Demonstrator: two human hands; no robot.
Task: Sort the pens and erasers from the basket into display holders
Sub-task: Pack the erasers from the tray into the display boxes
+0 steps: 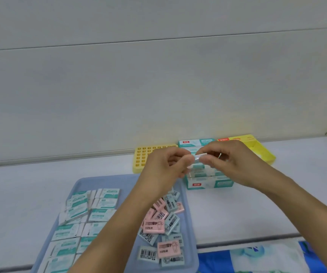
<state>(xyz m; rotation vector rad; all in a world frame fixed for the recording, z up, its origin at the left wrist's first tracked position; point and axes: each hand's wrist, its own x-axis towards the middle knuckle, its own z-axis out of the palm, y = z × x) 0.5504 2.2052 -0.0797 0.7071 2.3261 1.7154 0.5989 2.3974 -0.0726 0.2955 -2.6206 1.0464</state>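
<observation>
- Where the pale blue tray (83, 182) sits at the left on the white counter (257, 203), white-and-teal wrapped erasers (91, 211) lie in rough rows on its left half; their print is too blurred to read.
- Heaped on the tray's right half are pink and pale blue erasers (162, 229), several showing barcodes and a large "4B".
- Behind the tray stands a yellow pen holder (142, 157) with a grid of square holes.
- Above the tray's far edge, the left hand (166, 168) pinches one end of a small clear-wrapped eraser (199, 157) with curled fingers.
- Gripping the eraser's other end, the right hand (235, 162) meets the left over the teal box.
- Below the hands sits a white-and-teal display box (209, 183) with a red logo patch, its lettering unreadable.
- Just right of it lies a yellow display box (257, 146), also with a red patch.
- Blue-and-white printed material (257, 259) shows at the lower right.
</observation>
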